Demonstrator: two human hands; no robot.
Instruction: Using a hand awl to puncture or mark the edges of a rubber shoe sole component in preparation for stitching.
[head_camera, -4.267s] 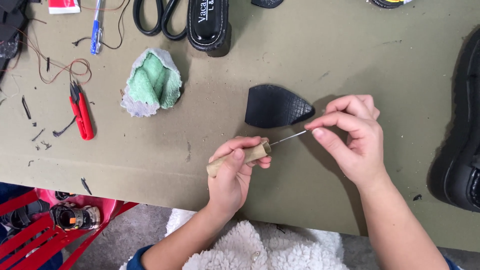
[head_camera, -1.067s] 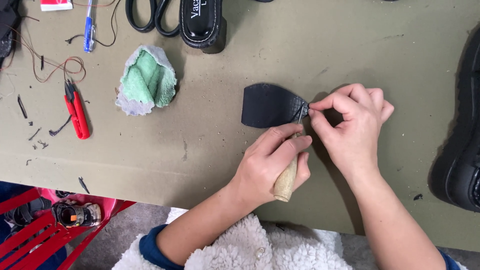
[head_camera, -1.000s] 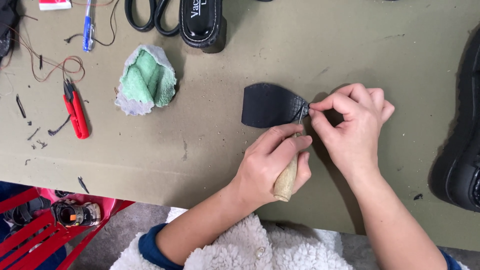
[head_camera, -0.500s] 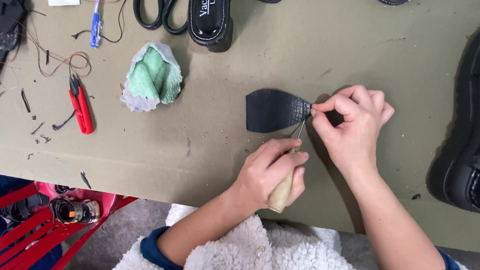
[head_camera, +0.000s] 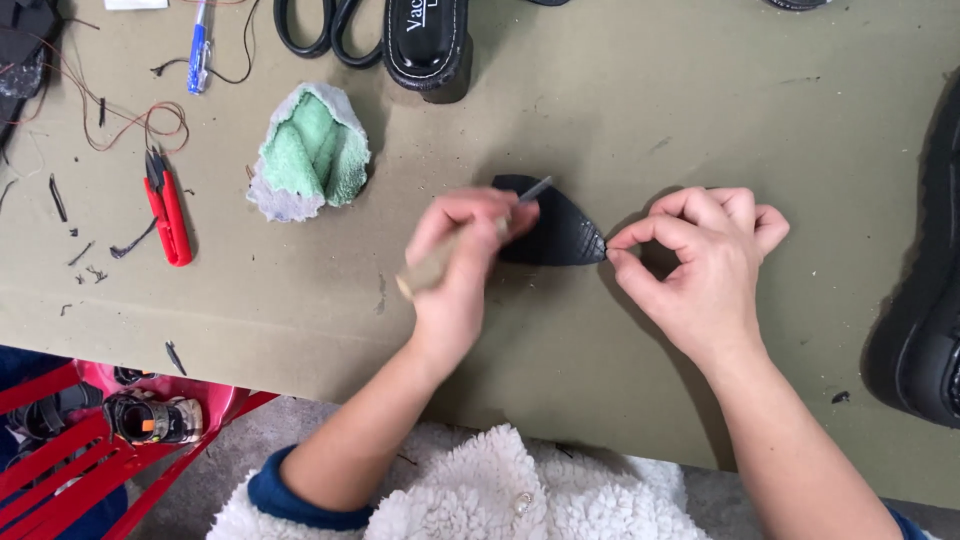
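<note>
A black textured leather piece (head_camera: 556, 230) lies on the olive table (head_camera: 700, 90). My left hand (head_camera: 462, 265) grips a wooden-handled awl (head_camera: 440, 262), blurred by motion, its thin metal tip pointing up and right over the piece's left part. My right hand (head_camera: 700, 265) pinches the piece's right tip between thumb and forefinger, the other fingers curled.
A green and grey cloth (head_camera: 308, 152) and red thread snips (head_camera: 168, 210) lie to the left, with a blue pen (head_camera: 198, 48) and loose thread. A black shoe sole (head_camera: 425, 40) sits at the top, a black shoe (head_camera: 925, 300) at the right edge. Red racks (head_camera: 90, 450) stand below the table.
My left hand has swung the awl from below the piece's right tip leftward, so its tip now lies over the piece's left part. My right hand keeps pinching the right tip.
</note>
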